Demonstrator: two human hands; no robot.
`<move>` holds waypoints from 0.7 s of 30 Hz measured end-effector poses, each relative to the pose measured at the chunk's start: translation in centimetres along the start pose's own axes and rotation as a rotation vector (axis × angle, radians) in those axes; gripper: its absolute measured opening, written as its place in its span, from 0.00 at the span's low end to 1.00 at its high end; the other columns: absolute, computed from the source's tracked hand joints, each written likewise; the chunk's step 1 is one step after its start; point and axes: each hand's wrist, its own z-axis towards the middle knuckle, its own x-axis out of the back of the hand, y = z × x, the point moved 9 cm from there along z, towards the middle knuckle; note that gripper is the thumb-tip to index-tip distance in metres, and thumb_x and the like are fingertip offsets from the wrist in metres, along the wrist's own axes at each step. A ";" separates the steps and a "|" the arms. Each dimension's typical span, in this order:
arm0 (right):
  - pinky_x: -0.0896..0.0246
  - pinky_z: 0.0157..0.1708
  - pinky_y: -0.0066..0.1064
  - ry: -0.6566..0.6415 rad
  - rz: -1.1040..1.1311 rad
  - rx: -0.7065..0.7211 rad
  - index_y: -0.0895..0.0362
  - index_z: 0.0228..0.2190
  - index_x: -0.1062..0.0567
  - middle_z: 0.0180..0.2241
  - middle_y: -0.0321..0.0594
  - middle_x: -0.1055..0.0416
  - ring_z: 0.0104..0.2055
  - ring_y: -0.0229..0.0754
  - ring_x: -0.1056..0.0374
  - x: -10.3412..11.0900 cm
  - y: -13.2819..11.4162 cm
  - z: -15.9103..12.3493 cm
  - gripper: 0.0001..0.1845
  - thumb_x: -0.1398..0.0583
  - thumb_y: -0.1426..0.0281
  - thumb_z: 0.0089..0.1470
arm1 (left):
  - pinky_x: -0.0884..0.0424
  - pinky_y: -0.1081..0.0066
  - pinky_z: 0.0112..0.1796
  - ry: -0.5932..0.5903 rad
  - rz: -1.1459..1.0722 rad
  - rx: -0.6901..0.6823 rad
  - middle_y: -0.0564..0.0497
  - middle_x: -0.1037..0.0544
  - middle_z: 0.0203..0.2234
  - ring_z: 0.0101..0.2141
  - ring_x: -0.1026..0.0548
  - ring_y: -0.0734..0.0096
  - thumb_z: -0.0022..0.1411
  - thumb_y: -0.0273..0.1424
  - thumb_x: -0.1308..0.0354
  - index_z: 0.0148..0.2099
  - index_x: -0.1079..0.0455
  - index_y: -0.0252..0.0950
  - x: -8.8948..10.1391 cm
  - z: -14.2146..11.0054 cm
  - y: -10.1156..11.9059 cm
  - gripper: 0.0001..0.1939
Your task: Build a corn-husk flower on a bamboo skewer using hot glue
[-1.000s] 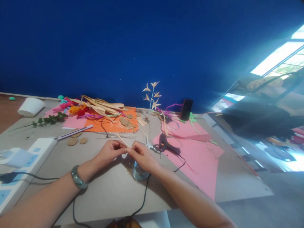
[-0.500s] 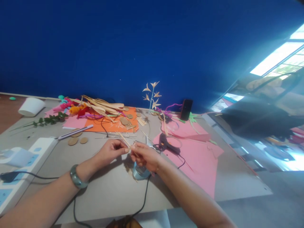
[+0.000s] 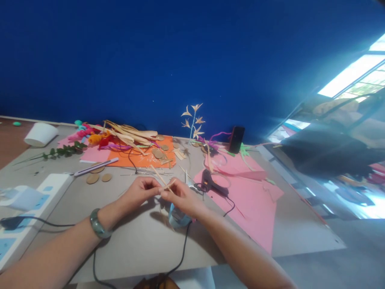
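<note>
Strip in work: the thin straw-coloured strip (image 3: 158, 176) is between my two sets of fingers, above the desk (image 3: 141, 251), its free end slanting up and away from me.
Left fingers: my left fingers (image 3: 150, 192) pinch the strip near its lower end.
Right fingers: my right fingers (image 3: 170, 196) are closed up against the same end, gripping it too; the exact contact is hidden.
Finished-looking: one flower spray (image 3: 197, 131), stem upright against the blue wall (image 3: 150, 60), bears several pointed blooms.
Unfinished, I judge: the piece I hold, still a plain sliver with no bloom shape I can make out.
Unused stock: a heap of dry strips (image 3: 130, 133), partly over the orange sheet (image 3: 120, 161).
Close by: a blue roll-like thing (image 3: 177, 218) sits under my right hand, partly covered by it; scissors (image 3: 187, 179) and a glue gun (image 3: 214, 184) lie just beyond.
In the way: a black cord (image 3: 182, 245) runs below my right wrist and could snag, I reckon.
Farther left: power strip (image 3: 57, 192), tipped white cup (image 3: 41, 134).
</note>
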 end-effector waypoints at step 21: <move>0.69 0.13 0.19 -0.155 0.379 -0.268 0.57 0.23 0.39 0.16 0.29 0.35 0.12 0.23 0.62 0.0 0.7 -0.6 0.22 0.37 0.54 0.47 | 0.38 0.75 0.26 -0.021 0.061 -0.020 0.52 0.28 0.21 0.24 0.33 0.75 0.50 0.35 0.35 0.27 0.27 0.32 0.4 -0.2 1.2 0.10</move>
